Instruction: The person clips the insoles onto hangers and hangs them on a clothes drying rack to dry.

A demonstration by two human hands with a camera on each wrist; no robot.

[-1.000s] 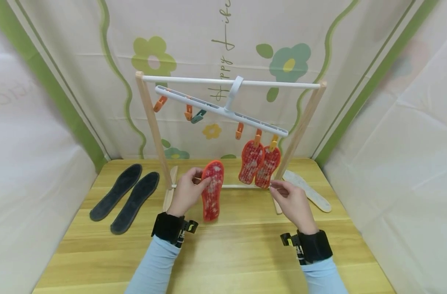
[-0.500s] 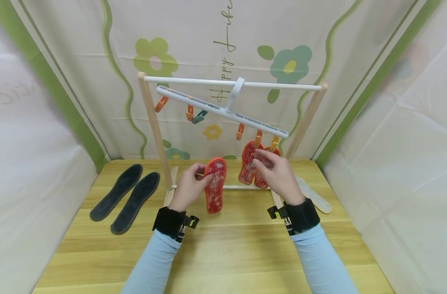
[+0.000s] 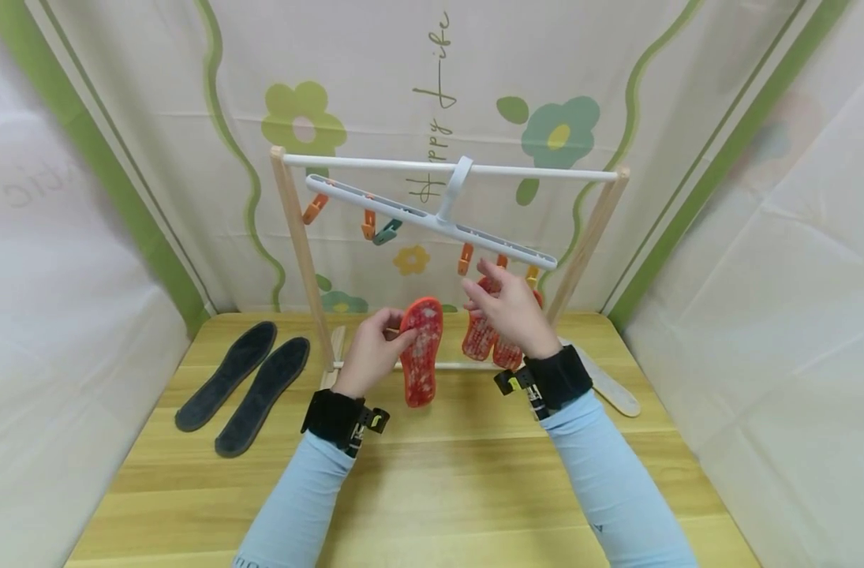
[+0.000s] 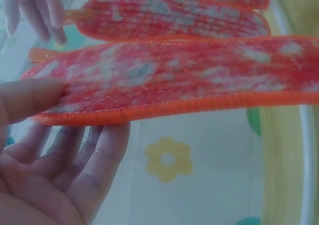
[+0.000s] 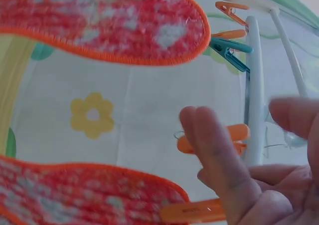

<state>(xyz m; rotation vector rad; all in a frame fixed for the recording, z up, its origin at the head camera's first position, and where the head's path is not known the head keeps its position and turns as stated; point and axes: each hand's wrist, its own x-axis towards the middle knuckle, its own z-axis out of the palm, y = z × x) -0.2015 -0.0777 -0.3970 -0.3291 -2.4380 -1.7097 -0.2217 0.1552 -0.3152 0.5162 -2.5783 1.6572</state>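
L hand point(image 3: 368, 355) pinches red insole point(image 3: 422, 355) upright over desk point(image 3: 424, 489); R hand point(image 3: 513, 314), empty, fingers extended nr orange clip point(image 3: 465, 259); behind that hand, two more insoles point(image 3: 478, 339) hang clipped from pale hanger point(image 3: 403, 212), hooked on white rod point(image 3: 375, 164) w/ printed cloth point(image 3: 375, 47) at back.

Wears pale-blue long sleeves point(image 3: 297, 493), ending behind bare fingers point(image 4: 107, 155). Carries wide black wrist bands point(image 3: 325, 414) between sleeves and fingers. Mounts a small black bracket point(image 3: 378, 420), marked yellow-green, on each band's inner side. Shows dark lettering point(image 3: 250, 562), partly cut off, on the left sleeve, farthest from the fingers; bears a small dark mark point(image 3: 597, 528) on the right.
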